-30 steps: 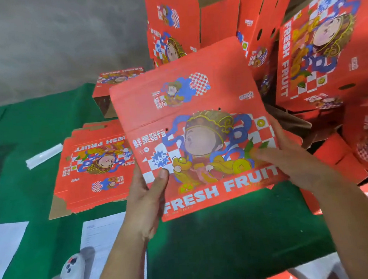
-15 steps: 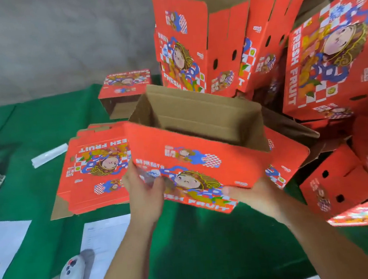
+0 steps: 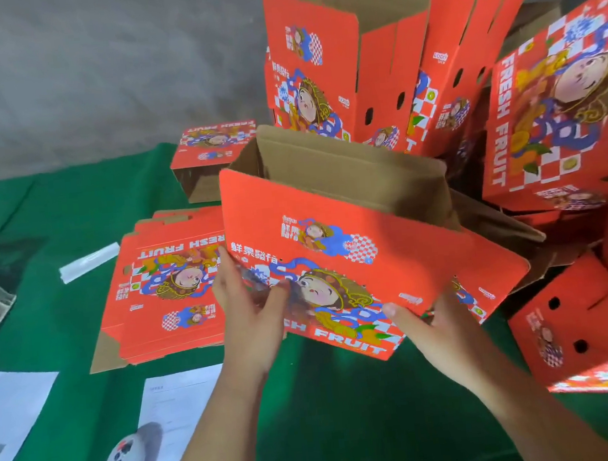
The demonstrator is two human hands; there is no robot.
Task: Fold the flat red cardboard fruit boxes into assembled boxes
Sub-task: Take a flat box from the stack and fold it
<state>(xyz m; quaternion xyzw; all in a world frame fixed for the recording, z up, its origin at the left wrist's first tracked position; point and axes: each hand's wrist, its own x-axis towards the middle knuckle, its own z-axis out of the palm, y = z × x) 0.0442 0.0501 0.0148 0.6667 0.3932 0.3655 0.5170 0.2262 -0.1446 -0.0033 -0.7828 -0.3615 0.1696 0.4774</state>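
— Red cardboard, mid-frame: where does the half-opened box (image 3: pixel 337 242) sit?

— Held above the green tabletop (image 3: pixel 44 322), brown inside showing, printed panel toward the camera.

— And the hands?

— The left hand (image 3: pixel 250 309) pinches the panel's lower left edge, thumb on the print. The right hand (image 3: pixel 438 332) cups the lower right corner from beneath, thumb on the front.

— Other boxes?

— A flat stack (image 3: pixel 166 280) lies left of centre; assembled boxes (image 3: pixel 409 64) crowd the upper right.
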